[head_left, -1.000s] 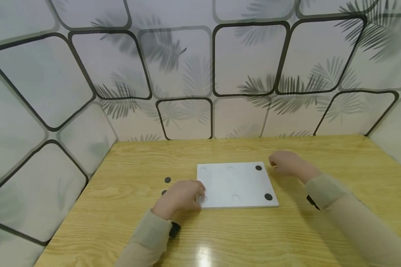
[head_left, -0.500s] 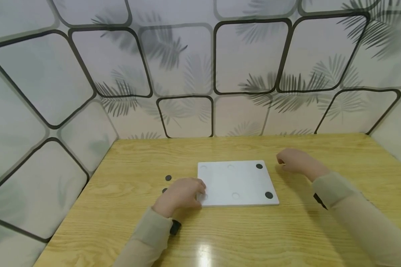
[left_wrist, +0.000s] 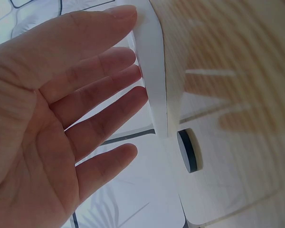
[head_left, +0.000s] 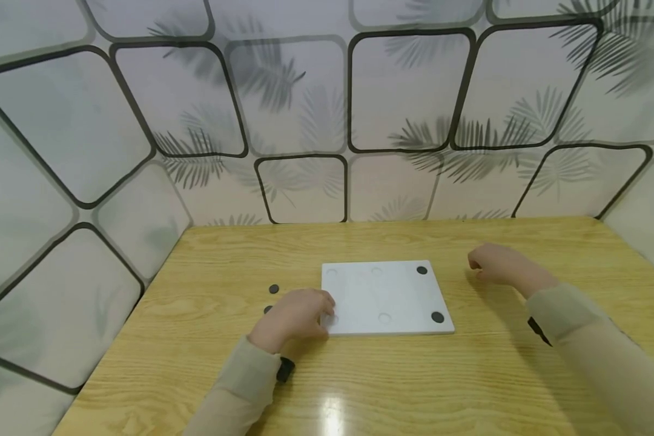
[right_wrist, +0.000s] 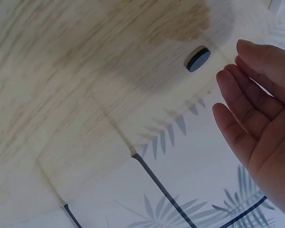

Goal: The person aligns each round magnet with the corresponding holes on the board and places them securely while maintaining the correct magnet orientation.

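Note:
A white board lies flat on the wooden table. Two black discs sit in its right-hand recesses, one far and one near; the other recesses in view are empty. My left hand rests on the board's near-left corner, and in the left wrist view its straight fingers touch the board's edge. My right hand hovers to the right of the board, fingers relaxed, holding nothing.
Two loose black discs lie on the table left of the board, one in the open and one half hidden by my left hand. In the right wrist view a black disc lies on the wood. Patterned walls enclose the table.
My right hand has drawn away to the right, from the board's far-right corner to the bare table. The left hand and the board have stayed put.

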The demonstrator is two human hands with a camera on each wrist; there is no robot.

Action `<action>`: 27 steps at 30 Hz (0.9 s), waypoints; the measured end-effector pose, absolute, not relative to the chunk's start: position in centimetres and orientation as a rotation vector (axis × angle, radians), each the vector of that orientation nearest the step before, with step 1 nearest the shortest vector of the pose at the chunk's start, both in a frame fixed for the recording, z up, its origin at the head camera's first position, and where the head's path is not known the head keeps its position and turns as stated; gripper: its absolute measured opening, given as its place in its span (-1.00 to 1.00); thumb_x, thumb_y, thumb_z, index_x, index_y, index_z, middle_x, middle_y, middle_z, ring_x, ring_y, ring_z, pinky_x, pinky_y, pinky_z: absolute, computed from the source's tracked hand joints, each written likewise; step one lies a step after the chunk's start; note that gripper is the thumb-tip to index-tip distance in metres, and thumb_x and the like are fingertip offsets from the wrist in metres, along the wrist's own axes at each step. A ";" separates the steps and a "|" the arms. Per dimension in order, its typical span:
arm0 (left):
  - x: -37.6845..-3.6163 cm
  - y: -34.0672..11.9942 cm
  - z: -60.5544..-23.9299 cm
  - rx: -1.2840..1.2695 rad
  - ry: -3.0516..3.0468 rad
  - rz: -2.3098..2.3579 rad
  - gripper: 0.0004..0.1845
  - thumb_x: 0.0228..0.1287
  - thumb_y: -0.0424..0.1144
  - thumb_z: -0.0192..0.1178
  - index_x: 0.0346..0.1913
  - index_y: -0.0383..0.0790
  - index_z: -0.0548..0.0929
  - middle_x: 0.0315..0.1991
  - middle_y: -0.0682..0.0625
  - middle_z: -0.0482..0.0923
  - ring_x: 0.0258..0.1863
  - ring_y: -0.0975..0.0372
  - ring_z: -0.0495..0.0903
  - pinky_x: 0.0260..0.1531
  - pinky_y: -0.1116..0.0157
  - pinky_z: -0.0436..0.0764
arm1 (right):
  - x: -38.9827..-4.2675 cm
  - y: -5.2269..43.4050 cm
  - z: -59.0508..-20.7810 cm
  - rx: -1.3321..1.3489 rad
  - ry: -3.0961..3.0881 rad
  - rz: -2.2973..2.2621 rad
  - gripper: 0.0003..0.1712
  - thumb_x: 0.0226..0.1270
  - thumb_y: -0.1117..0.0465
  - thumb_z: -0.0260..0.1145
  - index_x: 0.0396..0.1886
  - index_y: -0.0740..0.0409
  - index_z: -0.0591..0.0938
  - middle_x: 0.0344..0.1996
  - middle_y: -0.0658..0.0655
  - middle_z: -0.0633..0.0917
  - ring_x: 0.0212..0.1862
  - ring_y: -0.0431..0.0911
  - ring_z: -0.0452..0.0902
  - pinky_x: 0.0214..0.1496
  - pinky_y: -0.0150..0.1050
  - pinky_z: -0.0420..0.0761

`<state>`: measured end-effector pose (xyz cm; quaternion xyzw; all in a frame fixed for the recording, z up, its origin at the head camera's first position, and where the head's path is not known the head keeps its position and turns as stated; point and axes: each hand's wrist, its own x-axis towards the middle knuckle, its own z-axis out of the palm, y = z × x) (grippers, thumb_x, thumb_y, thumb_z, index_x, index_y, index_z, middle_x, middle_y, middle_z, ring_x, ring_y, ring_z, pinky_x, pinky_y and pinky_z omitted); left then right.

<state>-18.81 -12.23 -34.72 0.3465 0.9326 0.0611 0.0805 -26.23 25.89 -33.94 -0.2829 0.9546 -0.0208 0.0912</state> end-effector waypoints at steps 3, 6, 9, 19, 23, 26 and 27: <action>-18.8 -12.3 -34.7 1.041 2.791 0.178 -0.68 -0.09 -0.18 0.34 -0.18 -0.13 0.67 -0.06 0.07 0.52 -0.08 0.22 0.49 -0.15 0.31 0.46 | -26.1 25.9 -33.8 -0.832 2.833 -0.056 -0.90 0.03 0.44 0.23 -0.55 0.23 0.47 -0.57 0.01 0.44 -0.52 -0.14 0.25 -0.48 -0.23 0.32; -18.9 -12.3 -34.8 1.053 2.792 0.189 -0.68 -0.09 -0.19 0.34 -0.18 -0.14 0.67 -0.06 0.07 0.52 -0.09 0.22 0.49 -0.16 0.31 0.46 | -25.9 25.9 -33.6 -0.845 2.835 -0.062 -0.85 0.04 0.44 0.23 -0.59 0.21 0.44 -0.61 -0.01 0.38 -0.54 -0.15 0.19 -0.50 -0.26 0.25; -18.9 -12.2 -34.8 1.059 2.791 0.193 -0.69 -0.10 -0.19 0.34 -0.19 -0.14 0.67 -0.07 0.07 0.52 -0.09 0.22 0.49 -0.17 0.31 0.46 | -25.8 25.9 -33.6 -0.829 2.827 -0.087 -0.72 0.10 0.43 0.18 -0.68 0.15 0.32 -0.68 -0.04 0.22 -0.58 -0.17 0.06 -0.53 -0.30 0.11; -19.0 -12.2 -34.8 1.051 2.797 0.172 -0.68 -0.10 -0.17 0.34 -0.19 -0.12 0.67 -0.07 0.09 0.52 -0.10 0.23 0.49 -0.19 0.33 0.47 | -25.5 26.1 -34.0 -0.799 2.827 -0.117 -0.66 0.09 0.49 0.08 -0.74 0.10 0.26 -0.73 -0.06 0.15 -0.62 -0.21 0.04 -0.54 -0.33 0.09; -19.0 -12.3 -34.7 1.059 2.802 0.186 -0.70 -0.11 -0.19 0.34 -0.21 -0.12 0.68 -0.08 0.08 0.52 -0.11 0.23 0.50 -0.20 0.33 0.47 | -25.5 26.2 -34.2 -0.820 2.838 -0.111 -0.64 0.09 0.49 0.06 -0.77 0.08 0.26 -0.75 -0.06 0.18 -0.64 -0.21 0.05 -0.56 -0.34 0.13; -19.0 -12.3 -34.7 1.058 2.806 0.193 -0.70 -0.11 -0.20 0.34 -0.21 -0.12 0.68 -0.08 0.07 0.53 -0.11 0.23 0.50 -0.19 0.33 0.47 | -25.6 26.2 -34.4 -0.836 2.848 -0.089 -0.66 0.07 0.49 0.07 -0.76 0.09 0.28 -0.74 -0.05 0.20 -0.63 -0.20 0.07 -0.55 -0.33 0.14; -19.0 -12.3 -34.7 1.057 2.807 0.193 -0.70 -0.11 -0.20 0.34 -0.21 -0.13 0.68 -0.08 0.07 0.53 -0.11 0.23 0.50 -0.19 0.32 0.47 | -25.6 26.2 -34.5 -0.840 2.851 -0.081 -0.67 0.06 0.50 0.07 -0.76 0.10 0.29 -0.74 -0.05 0.21 -0.63 -0.20 0.08 -0.54 -0.33 0.14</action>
